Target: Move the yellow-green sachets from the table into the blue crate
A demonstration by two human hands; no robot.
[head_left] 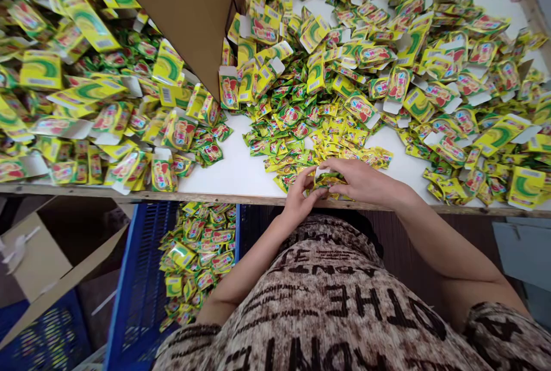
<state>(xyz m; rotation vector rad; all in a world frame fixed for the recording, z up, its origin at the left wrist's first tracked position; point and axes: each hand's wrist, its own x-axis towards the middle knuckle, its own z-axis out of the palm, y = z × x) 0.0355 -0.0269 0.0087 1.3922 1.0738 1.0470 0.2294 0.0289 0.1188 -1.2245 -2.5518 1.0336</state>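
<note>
My left hand [299,194] and my right hand [364,180] meet at the front edge of the white table [235,170]. Both are closed on one small green and yellow carton [323,178], whose white flap shows between the fingers. Just beyond the hands lies a pile of small green and yellow sachets [310,130]. Behind that, many open cartons [413,55] of the same print cover the table.
A brown cardboard box [189,9] stands at the back centre. More cartons are heaped at the left [77,101]. Below the table edge a blue plastic crate [138,296] holds filled cartons. Cardboard [41,262] lies at the lower left.
</note>
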